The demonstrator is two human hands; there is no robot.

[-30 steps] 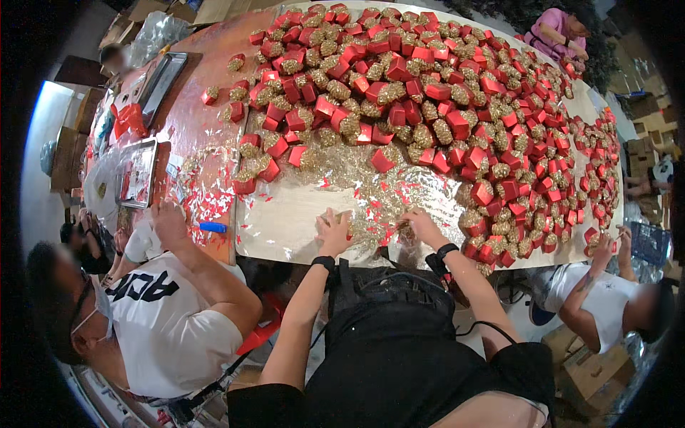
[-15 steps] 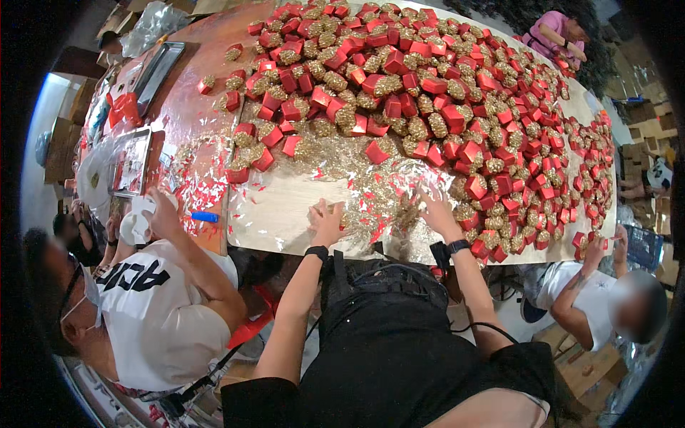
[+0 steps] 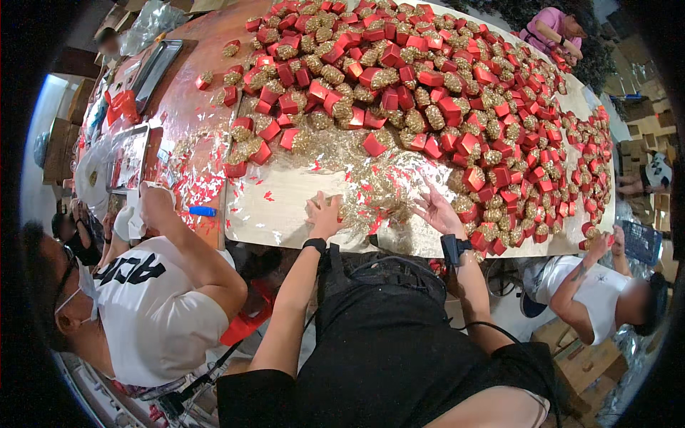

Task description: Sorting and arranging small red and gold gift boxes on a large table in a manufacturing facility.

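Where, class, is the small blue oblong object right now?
In the head view, the blue object lies left of the person's left hand, on the reddish-brown tabletop beside small red and white scraps.

red blocks (image 3: 373,145): smooth, glossy | gold clusters (image 3: 435,117): rough, glittery | tray (image 3: 158,73): shiny metal | pale board (image 3: 250,212): probably wood

Tabletop (image 3: 267,203) brightly lit, light apparently from above. Whitish glare patch on it, just beyond the right hand (image 3: 437,212). Area underneath is dim, shadowed. Black shirt (image 3: 399,342) reads dark, little fold detail. Fisheye bows the tabletop's edges; corners go black. Co-workers' faces (image 3: 633,305) blurred; detail near the rim soft.
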